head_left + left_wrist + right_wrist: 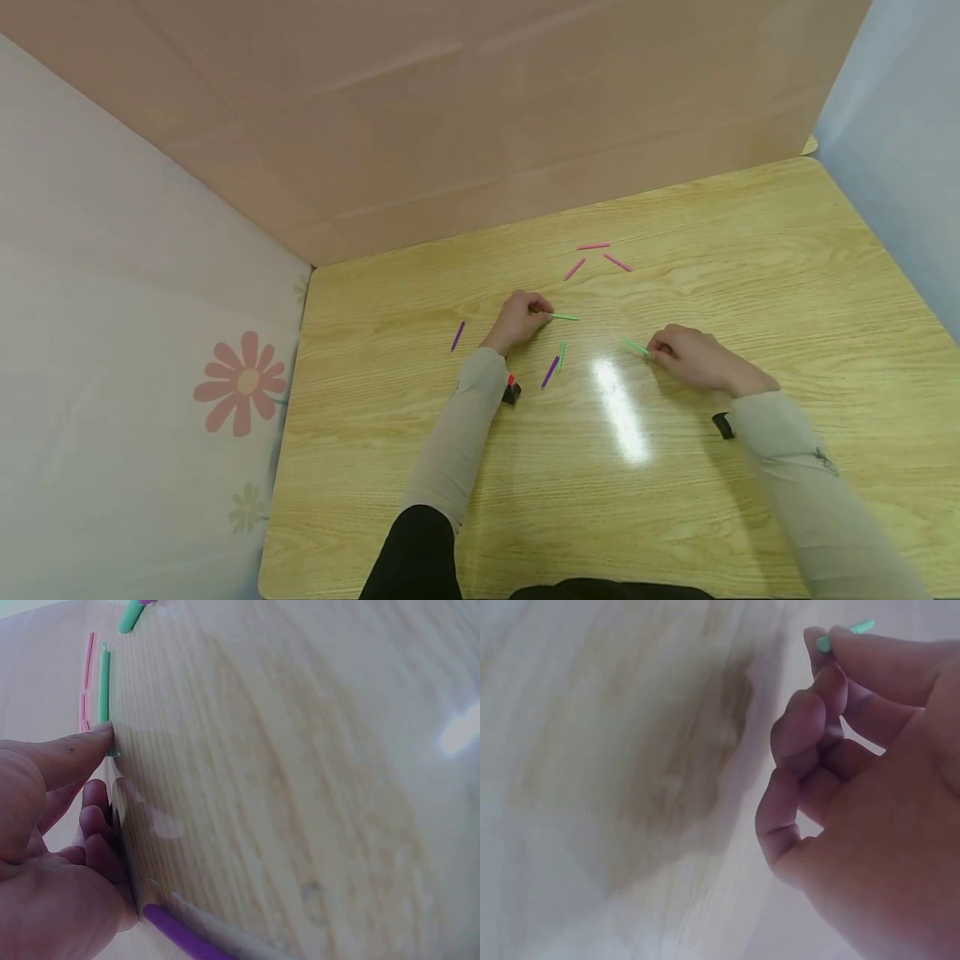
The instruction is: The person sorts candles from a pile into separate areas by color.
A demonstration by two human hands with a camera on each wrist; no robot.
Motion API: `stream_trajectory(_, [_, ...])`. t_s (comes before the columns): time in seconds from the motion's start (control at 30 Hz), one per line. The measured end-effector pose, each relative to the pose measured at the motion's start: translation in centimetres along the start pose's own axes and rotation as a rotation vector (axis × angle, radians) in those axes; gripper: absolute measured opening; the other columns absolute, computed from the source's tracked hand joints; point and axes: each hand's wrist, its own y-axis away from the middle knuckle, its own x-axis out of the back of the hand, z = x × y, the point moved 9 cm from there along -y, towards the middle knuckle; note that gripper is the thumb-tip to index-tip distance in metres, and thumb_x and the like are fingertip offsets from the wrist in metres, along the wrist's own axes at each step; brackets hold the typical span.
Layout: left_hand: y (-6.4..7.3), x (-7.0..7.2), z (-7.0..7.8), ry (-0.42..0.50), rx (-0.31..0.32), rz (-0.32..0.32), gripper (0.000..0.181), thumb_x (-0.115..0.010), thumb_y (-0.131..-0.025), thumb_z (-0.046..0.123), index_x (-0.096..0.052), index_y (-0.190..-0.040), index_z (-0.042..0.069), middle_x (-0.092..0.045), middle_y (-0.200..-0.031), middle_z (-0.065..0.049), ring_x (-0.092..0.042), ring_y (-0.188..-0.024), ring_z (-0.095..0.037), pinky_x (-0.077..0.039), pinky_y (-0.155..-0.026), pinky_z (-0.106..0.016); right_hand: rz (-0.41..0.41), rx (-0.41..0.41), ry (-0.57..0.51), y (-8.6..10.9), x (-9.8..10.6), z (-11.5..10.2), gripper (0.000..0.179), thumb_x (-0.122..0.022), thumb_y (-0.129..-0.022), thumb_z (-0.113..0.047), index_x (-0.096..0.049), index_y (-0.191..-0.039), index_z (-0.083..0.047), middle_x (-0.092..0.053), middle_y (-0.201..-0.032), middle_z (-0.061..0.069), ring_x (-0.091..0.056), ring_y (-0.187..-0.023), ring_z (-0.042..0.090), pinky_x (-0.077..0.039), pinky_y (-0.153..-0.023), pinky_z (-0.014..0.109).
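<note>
Black cloth (420, 554) nearest. Left hand (517, 321) pinches slim light-green stick (565, 317), right hand (693, 358) matching green stick (634, 346); grip lightly, keep level.

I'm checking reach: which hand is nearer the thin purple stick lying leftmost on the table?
Left. The left hand is just right of the thin purple stick, not touching it; the right hand is much farther right.

Head view high, wrist views close
</note>
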Motion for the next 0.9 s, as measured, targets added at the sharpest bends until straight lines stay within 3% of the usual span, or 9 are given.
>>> stream_trajectory(0.17, [0.0, 0.0, 0.0, 0.004, 0.012, 0.004, 0.009, -0.066, -0.093, 0.02, -0.069, -0.098, 0.014, -0.053, -0.104, -0.003, -0.047, -0.09, -0.014, -0.04, -0.078, -0.026, 0.013, -0.021, 0.028, -0.5, 0.8, 1.0, 0.017, -0.055, -0.096, -0.012, -0.067, -0.099, 0.0, -0.065, -0.09, 0.008, -0.056, -0.079, 0.017, -0.046, -0.074, 0.048])
stream_trajectory(0.43, [0.2, 0.0, 0.0, -0.003, 0.017, -0.006, 0.01, -0.065, -0.093, 0.021, -0.069, -0.099, 0.014, -0.052, -0.105, -0.003, -0.046, -0.091, -0.015, -0.04, -0.078, -0.026, 0.031, -0.047, 0.06, -1.3, 1.6, 2.4, 0.019, -0.055, -0.096, -0.013, -0.064, -0.099, 0.003, -0.061, -0.088, 0.011, -0.054, -0.077, 0.019, -0.045, -0.071, 0.048])
stream_trajectory(0.67, [0.3, 0.2, 0.1, 0.008, 0.018, -0.002, 0.01, -0.065, -0.093, 0.021, -0.069, -0.099, 0.014, -0.052, -0.104, -0.003, -0.047, -0.09, -0.015, -0.04, -0.078, -0.026, 0.047, -0.073, 0.044, -1.9, 2.2, 2.9, 0.022, -0.055, -0.096, -0.015, -0.063, -0.102, 0.005, -0.062, -0.093, 0.016, -0.056, -0.081, 0.025, -0.04, -0.079, 0.062])
stream_trajectory(0.9, [0.2, 0.1, 0.1, 0.016, 0.009, 0.001, 0.01, -0.065, -0.093, 0.02, -0.07, -0.099, 0.014, -0.052, -0.104, -0.003, -0.047, -0.089, -0.015, -0.04, -0.078, -0.026, 0.061, -0.101, 0.071, -2.7, 2.7, 3.6, 0.023, -0.054, -0.097, -0.016, -0.062, -0.102, 0.004, -0.06, -0.094, 0.017, -0.055, -0.08, 0.025, -0.04, -0.077, 0.06])
